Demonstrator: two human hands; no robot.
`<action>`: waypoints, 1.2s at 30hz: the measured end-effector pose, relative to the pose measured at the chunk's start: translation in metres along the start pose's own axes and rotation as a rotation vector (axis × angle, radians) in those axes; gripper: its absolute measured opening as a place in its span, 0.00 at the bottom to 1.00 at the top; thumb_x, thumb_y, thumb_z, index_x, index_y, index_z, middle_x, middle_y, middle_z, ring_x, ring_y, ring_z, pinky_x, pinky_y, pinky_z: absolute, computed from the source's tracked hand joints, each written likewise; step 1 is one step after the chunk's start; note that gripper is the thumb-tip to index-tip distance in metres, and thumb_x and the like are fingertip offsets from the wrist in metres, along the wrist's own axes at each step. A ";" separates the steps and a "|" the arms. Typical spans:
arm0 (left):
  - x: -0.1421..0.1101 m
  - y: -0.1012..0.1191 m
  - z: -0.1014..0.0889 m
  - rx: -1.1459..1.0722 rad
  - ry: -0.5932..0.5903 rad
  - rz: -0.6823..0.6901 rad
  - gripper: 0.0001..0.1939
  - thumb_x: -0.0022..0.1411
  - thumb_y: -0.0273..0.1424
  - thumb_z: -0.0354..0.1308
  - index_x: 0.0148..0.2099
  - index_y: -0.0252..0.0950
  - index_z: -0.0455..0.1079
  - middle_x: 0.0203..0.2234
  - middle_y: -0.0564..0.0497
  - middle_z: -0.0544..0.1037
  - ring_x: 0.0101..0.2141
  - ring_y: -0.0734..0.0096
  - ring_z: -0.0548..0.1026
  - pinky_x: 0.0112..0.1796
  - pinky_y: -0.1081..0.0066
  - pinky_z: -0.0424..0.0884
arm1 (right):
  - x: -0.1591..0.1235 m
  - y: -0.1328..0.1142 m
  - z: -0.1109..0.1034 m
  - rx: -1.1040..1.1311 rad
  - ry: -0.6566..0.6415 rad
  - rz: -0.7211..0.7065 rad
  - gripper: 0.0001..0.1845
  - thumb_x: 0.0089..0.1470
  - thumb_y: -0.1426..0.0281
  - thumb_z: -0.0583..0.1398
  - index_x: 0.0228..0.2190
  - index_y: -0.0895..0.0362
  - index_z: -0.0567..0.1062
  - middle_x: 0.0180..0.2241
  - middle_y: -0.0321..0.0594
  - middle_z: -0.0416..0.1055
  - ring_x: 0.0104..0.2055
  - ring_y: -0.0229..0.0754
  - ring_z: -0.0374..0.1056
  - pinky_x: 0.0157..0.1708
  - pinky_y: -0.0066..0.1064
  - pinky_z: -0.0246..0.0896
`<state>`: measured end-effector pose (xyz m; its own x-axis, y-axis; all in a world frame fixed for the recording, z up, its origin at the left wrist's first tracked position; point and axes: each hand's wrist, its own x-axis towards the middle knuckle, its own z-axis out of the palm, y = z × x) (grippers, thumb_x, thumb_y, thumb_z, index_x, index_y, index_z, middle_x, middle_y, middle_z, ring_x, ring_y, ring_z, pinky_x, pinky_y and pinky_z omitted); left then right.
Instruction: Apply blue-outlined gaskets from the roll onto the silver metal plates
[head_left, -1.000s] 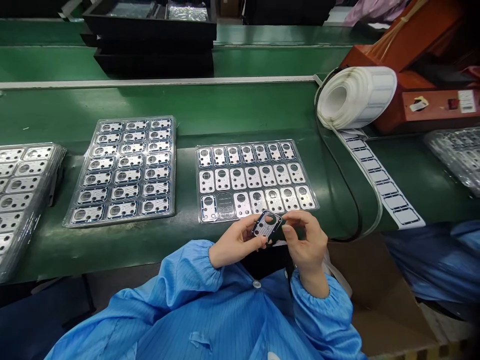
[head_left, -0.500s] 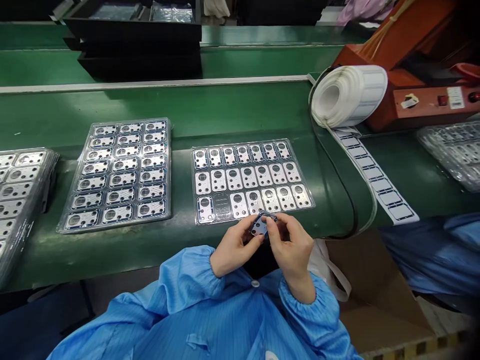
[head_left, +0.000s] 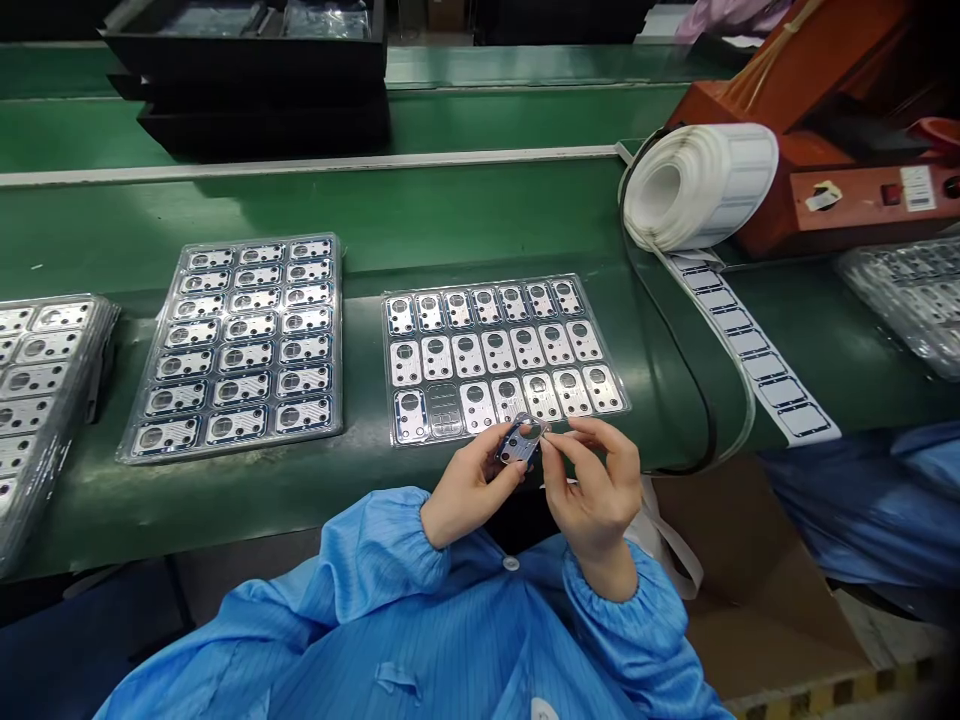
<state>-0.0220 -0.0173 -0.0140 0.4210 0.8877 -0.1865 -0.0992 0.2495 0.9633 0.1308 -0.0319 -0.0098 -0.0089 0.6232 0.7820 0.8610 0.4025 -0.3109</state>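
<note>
My left hand [head_left: 474, 490] grips a small silver metal plate with round holes and a dark blue edge [head_left: 519, 442] by its lower left side. My right hand [head_left: 592, 478] is beside it, its thumb tip at the plate's right edge and its fingers apart. Just beyond my hands lies a clear plastic tray [head_left: 387, 370] holding rows of similar plates. One cell in its bottom row shows a darker, patterned piece [head_left: 445, 411].
A second filled tray [head_left: 337, 340] and a stack of trays [head_left: 97, 340] lie left on the green conveyor belt [head_left: 480, 215]. Right are a label roll [head_left: 701, 188], its strip [head_left: 750, 345], and a co-worker's blue sleeve [head_left: 862, 505]. A cardboard box [head_left: 757, 570] sits below.
My right hand has opened away from the plate, and the plate has turned slightly in my left hand. The view has shifted a little since the earliest frame.
</note>
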 end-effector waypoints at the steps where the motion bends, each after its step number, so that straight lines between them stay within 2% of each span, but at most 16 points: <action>1: 0.000 0.000 0.000 0.002 0.003 0.004 0.27 0.62 0.35 0.60 0.61 0.31 0.65 0.52 0.40 0.75 0.44 0.64 0.75 0.46 0.66 0.74 | 0.002 -0.001 -0.001 0.050 -0.008 0.021 0.12 0.54 0.78 0.64 0.40 0.53 0.76 0.43 0.44 0.71 0.35 0.39 0.71 0.37 0.34 0.74; 6: 0.001 -0.005 0.000 0.075 0.031 0.034 0.27 0.62 0.32 0.59 0.63 0.32 0.65 0.54 0.40 0.75 0.41 0.65 0.76 0.44 0.66 0.75 | 0.007 -0.002 -0.007 0.123 -0.036 0.056 0.10 0.54 0.79 0.64 0.37 0.55 0.76 0.42 0.43 0.71 0.38 0.41 0.72 0.38 0.36 0.74; 13: 0.002 -0.010 0.000 0.101 0.026 0.009 0.29 0.63 0.36 0.59 0.65 0.35 0.64 0.51 0.40 0.76 0.41 0.63 0.77 0.42 0.65 0.77 | 0.007 -0.002 -0.009 0.140 -0.077 0.011 0.11 0.53 0.79 0.64 0.38 0.54 0.76 0.37 0.41 0.74 0.38 0.43 0.73 0.39 0.36 0.72; 18: 0.002 -0.009 0.001 0.088 0.021 -0.017 0.31 0.63 0.37 0.60 0.65 0.33 0.63 0.49 0.40 0.77 0.35 0.67 0.76 0.39 0.66 0.77 | 0.006 0.008 -0.004 0.084 -0.053 0.046 0.10 0.55 0.77 0.63 0.38 0.53 0.77 0.37 0.42 0.74 0.39 0.44 0.73 0.40 0.37 0.72; 21: 0.003 -0.009 0.001 0.077 0.018 0.006 0.29 0.63 0.38 0.60 0.64 0.34 0.65 0.49 0.41 0.76 0.35 0.68 0.76 0.39 0.67 0.77 | 0.007 0.014 -0.001 0.095 -0.062 0.094 0.07 0.56 0.75 0.62 0.37 0.54 0.77 0.38 0.42 0.74 0.40 0.44 0.73 0.42 0.38 0.73; 26: 0.003 -0.010 0.002 0.103 0.032 0.000 0.28 0.63 0.36 0.60 0.63 0.34 0.65 0.47 0.42 0.78 0.34 0.69 0.76 0.38 0.66 0.77 | 0.007 0.011 -0.006 0.119 -0.078 0.102 0.07 0.55 0.77 0.63 0.36 0.55 0.77 0.38 0.42 0.73 0.41 0.43 0.73 0.42 0.38 0.73; 31: 0.002 -0.010 0.004 0.170 0.056 0.029 0.25 0.64 0.32 0.57 0.63 0.36 0.66 0.49 0.42 0.78 0.40 0.64 0.77 0.43 0.65 0.77 | 0.007 -0.002 -0.015 0.163 -0.112 0.097 0.07 0.55 0.77 0.63 0.36 0.54 0.77 0.39 0.43 0.74 0.39 0.43 0.73 0.39 0.37 0.74; 36: 0.002 -0.010 0.004 0.174 0.052 0.045 0.25 0.64 0.32 0.57 0.63 0.38 0.66 0.50 0.44 0.78 0.44 0.63 0.77 0.45 0.64 0.77 | 0.007 -0.004 -0.016 0.197 -0.109 0.158 0.06 0.56 0.76 0.62 0.36 0.54 0.77 0.38 0.42 0.74 0.40 0.44 0.74 0.41 0.39 0.74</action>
<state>-0.0163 -0.0195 -0.0235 0.3719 0.9164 -0.1478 0.0425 0.1422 0.9889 0.1355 -0.0400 0.0061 0.0532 0.7529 0.6560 0.7410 0.4106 -0.5314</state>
